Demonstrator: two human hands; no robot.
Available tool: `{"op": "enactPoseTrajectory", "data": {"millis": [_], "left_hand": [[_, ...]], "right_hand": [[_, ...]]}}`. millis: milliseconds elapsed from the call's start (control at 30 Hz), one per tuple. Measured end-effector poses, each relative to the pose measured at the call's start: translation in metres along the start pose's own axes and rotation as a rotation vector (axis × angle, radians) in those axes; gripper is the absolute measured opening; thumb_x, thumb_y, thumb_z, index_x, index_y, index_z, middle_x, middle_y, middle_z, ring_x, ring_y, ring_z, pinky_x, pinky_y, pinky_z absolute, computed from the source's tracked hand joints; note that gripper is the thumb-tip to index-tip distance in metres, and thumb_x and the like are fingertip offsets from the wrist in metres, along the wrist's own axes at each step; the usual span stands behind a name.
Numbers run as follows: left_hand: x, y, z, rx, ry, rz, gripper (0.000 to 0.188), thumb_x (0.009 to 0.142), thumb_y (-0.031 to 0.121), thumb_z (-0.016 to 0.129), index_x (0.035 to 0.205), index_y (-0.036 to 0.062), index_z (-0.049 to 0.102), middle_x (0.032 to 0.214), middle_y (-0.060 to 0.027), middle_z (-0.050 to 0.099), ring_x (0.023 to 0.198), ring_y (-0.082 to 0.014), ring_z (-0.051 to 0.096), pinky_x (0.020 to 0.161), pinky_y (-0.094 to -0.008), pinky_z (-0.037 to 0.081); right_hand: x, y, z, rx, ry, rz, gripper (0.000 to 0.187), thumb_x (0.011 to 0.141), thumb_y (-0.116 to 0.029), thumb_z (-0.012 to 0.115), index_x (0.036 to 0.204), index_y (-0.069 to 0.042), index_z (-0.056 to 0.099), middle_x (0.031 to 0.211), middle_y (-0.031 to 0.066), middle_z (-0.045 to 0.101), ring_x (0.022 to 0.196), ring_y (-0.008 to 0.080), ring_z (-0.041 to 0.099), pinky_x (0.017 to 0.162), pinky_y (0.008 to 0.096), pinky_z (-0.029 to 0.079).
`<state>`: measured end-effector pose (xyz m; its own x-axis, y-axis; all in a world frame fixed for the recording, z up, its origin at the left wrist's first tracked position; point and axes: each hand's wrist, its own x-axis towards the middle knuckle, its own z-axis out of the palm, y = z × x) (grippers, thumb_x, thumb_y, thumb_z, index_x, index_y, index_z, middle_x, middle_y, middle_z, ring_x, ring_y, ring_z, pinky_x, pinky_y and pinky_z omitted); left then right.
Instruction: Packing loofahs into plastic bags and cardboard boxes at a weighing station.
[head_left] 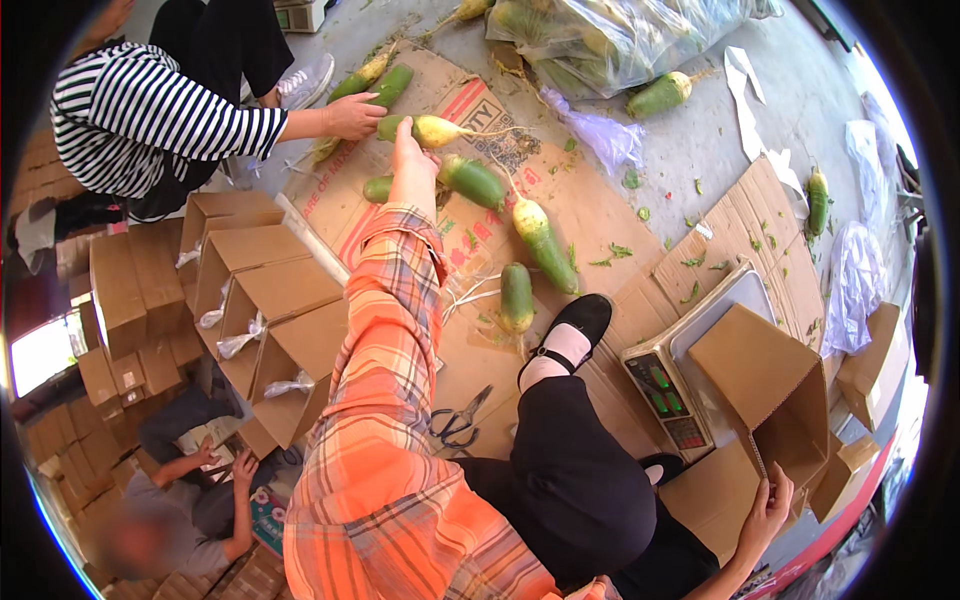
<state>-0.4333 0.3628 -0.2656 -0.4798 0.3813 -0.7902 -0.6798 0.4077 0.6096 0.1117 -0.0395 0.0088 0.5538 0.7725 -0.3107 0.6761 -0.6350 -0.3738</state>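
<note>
My left hand (410,165) reaches far forward, fingers laid over a green radish (436,131) with a pale yellow, rooted end. A co-worker's hand (354,117) is beside that radish's green end. Several other radishes lie about: one (473,182) just right of my hand, a long one (543,240) and a short one (516,298) nearer me. At the lower right, my right hand (768,508) pinches the edge of an open cardboard box (755,375). The box is tilted on the digital scale (665,385), and its inside is mostly hidden.
Flattened cardboard (590,225) covers the floor, strewn with leaf scraps. Black scissors (458,420) lie near my foot. Open boxes (270,265) line the left; a plastic bag (620,45) of radishes sits at the back. Another person (190,510) sits at lower left.
</note>
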Motion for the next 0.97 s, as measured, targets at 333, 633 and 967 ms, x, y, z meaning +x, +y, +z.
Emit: {"op": "enactPoseTrajectory", "data": {"millis": [333,633,967], "left_hand": [[-0.014,-0.015,0.014,-0.032,0.162,0.224,0.042,0.066,0.030,0.077,0.091,0.0058,0.053,0.072,-0.0059,0.055,0.044,-0.0119,0.041,0.039,-0.0255,0.035],[-0.036,-0.024,0.001,-0.119,-0.165,0.587,0.036,0.072,0.009,0.074,0.099,0.0057,0.050,0.086,-0.0031,0.059,0.051,-0.0092,0.048,0.041,-0.0233,0.035],[-0.172,-0.072,-0.024,0.032,-0.980,0.519,0.074,0.071,0.009,0.074,0.134,0.0066,0.035,0.125,-0.0060,0.049,0.117,-0.0197,0.045,0.102,-0.0335,0.032]], "right_hand": [[0.000,0.000,0.000,0.011,0.022,-0.012,0.024,0.085,-0.002,0.054,0.109,0.003,0.057,0.098,0.0083,0.053,0.088,0.0169,0.053,0.073,0.0247,0.042],[0.000,0.000,0.002,-0.004,0.016,-0.036,0.024,0.085,-0.001,0.053,0.109,0.002,0.057,0.099,0.0088,0.053,0.088,0.0173,0.053,0.073,0.0249,0.042],[-0.015,-0.029,-0.011,0.058,0.204,-0.125,0.026,0.086,-0.003,0.054,0.112,-0.001,0.057,0.107,0.0075,0.053,0.086,0.0160,0.051,0.072,0.0232,0.040]]}}
